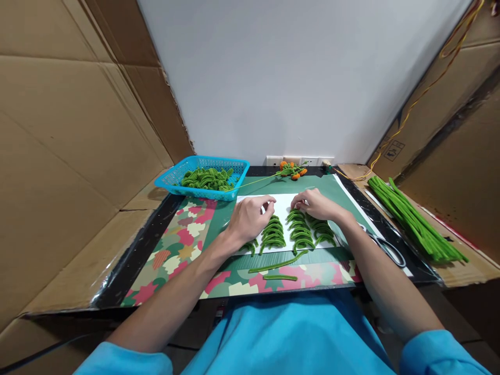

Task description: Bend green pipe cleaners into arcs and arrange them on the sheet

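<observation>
Short curved pieces of green pipe cleaner [272, 233] lie in stacked columns on a white sheet [283, 200]. My left hand [250, 216] hovers over the left side of the sheet, fingers curled, with a gap between thumb and forefinger and nothing visible in it. At the top of a middle column [300, 229], my right hand [314, 203] has its fingertips pinched down close to the uppermost piece; what they hold, if anything, is hidden. Nearer to me lie a longer bent pipe cleaner [278, 264] and a short straight one [280, 277].
A blue basket [241, 179] of green pieces stands back left. Behind the sheet lies an orange-flowered stem [292, 171]. Scissors [390, 252] rest beside my right forearm, and a bundle of long green pipe cleaners [417, 221] lies farther right. Cardboard walls [70, 125] flank the table.
</observation>
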Demonstrator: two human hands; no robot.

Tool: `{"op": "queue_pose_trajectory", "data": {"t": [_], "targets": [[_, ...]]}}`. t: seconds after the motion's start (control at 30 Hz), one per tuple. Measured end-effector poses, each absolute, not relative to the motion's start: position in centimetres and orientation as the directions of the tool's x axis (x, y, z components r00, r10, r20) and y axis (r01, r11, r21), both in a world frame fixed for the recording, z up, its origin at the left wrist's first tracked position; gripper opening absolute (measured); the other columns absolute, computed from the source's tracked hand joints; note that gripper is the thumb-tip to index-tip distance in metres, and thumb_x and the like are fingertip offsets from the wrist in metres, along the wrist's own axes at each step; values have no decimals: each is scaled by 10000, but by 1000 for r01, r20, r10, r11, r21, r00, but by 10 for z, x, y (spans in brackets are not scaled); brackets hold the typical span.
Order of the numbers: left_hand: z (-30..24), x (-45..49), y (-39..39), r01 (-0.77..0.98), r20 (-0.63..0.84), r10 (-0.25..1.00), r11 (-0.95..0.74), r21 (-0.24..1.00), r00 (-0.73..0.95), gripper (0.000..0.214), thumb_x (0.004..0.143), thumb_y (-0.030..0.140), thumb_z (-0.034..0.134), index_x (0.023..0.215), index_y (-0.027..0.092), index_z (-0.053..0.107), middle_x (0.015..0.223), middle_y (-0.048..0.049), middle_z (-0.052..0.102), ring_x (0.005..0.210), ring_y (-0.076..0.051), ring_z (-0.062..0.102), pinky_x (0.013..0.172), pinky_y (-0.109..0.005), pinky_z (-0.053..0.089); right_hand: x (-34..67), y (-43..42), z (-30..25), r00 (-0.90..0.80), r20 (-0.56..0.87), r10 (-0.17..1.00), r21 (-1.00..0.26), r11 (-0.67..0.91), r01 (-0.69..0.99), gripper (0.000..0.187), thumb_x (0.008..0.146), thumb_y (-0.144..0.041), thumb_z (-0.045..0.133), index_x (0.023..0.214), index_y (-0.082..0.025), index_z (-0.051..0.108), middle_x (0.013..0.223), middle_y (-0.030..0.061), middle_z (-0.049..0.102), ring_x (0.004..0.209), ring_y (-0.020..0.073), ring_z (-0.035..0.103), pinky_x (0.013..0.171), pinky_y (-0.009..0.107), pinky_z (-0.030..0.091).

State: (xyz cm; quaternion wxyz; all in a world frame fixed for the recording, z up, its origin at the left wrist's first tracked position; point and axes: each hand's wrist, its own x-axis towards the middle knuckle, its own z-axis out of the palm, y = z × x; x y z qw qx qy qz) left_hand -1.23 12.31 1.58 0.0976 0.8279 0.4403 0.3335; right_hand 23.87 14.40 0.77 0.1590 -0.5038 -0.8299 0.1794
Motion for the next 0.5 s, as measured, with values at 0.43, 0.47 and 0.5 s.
{"op": "queue_pose_trajectory", "data": {"t": [0.43,0.47,0.5], "targets": [[113,-11,-25,12,729,443,-858,513,521,213,1005,325,614,1022,306,825,548,25,606,476,-137,561,560,-305,539,250,148,-1,-339,386,858,-319,469,823,475,1005,-185,474,1475,-196,547,977,70,772,944,256,662,1023,460,324],[118,-13,-42,55,714,465,-855,516,523,264,1023,333,572,922,313,815,508,21,533,462,-147,534,565,-320,550,249,148,-2,-346,393,852,-318,479,818,475,1006,-186,475,1475,-202,548,982,69,770,955,259,659,1024,459,318],[123,-16,-54,126,702,507,-845,520,500,321,1034,344,541,833,315,790,501,11,494,471,-163,527,583,-339,566,248,149,-3,-351,396,848,-312,484,818,470,1005,-184,478,1468,-205,555,982,69,768,960,262,656,1022,458,314]]}}
